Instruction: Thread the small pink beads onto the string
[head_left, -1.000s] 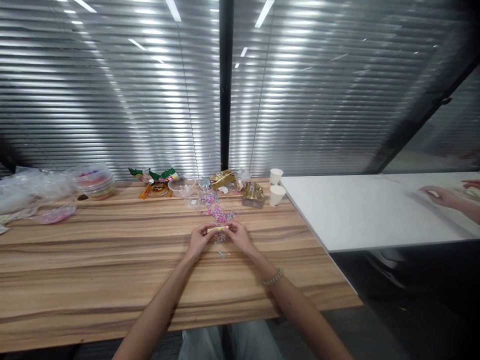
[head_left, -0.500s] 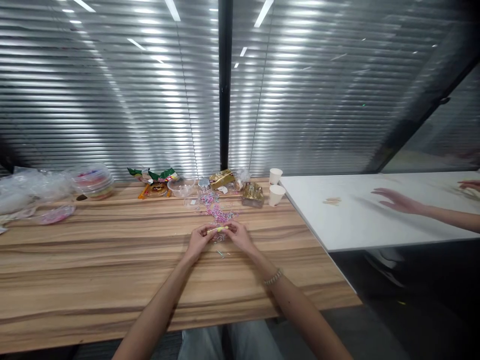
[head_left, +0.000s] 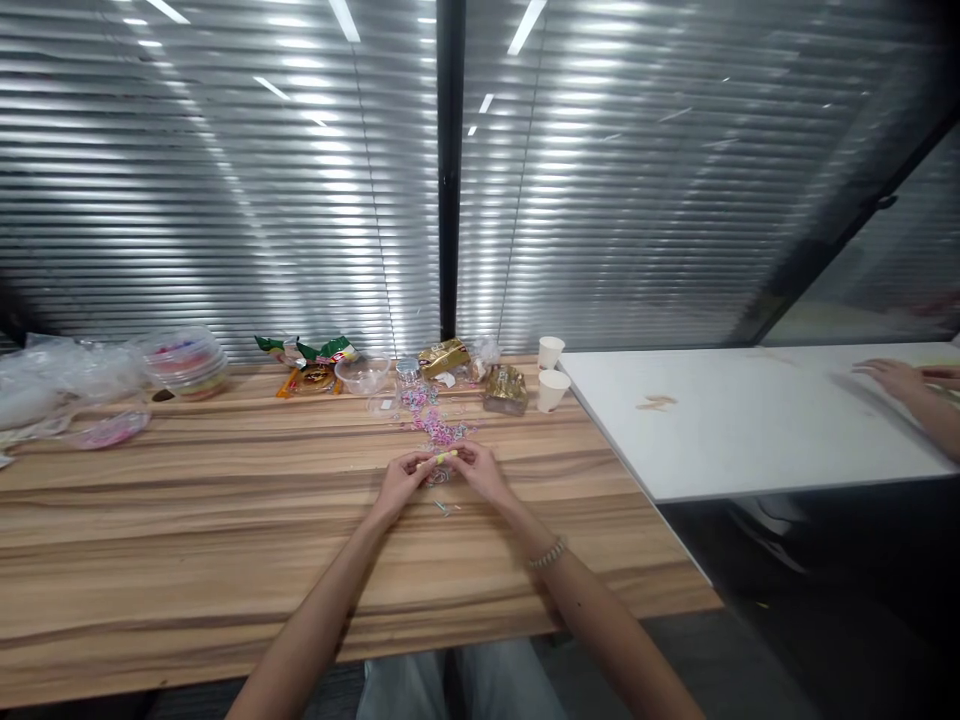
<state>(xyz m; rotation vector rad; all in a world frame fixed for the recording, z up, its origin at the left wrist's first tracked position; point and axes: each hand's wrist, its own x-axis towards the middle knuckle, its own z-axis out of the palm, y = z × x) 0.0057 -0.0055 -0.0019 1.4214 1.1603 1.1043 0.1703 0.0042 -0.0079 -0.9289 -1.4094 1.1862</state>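
My left hand (head_left: 399, 484) and my right hand (head_left: 480, 470) meet over the wooden table, thumbs and fingers pinched close together. Between the fingertips is a small bright yellow piece (head_left: 442, 458), too tiny to make out exactly. Just beyond the hands, a loose pile of tiny pink, purple and pale beads (head_left: 441, 428) spreads over the wood. Beneath the fingers lie a few pale loops (head_left: 438, 478), partly hidden. Nearer to me are some small bluish bits (head_left: 441, 508). A bracelet circles my right wrist.
Behind the beads stand a clear bowl (head_left: 363, 374), a gold packet (head_left: 506, 388) and two paper cups (head_left: 553, 390). Stacked plastic tubs (head_left: 185, 362) and clear bags (head_left: 67, 378) fill the left. Another person's hand (head_left: 896, 380) is over the white table (head_left: 750, 440), where thin wooden sticks (head_left: 657, 403) lie.
My hands stay almost in place, still pinched together. The other person's hand has drawn back to the right, and the wooden sticks on the white table lie a little differently.
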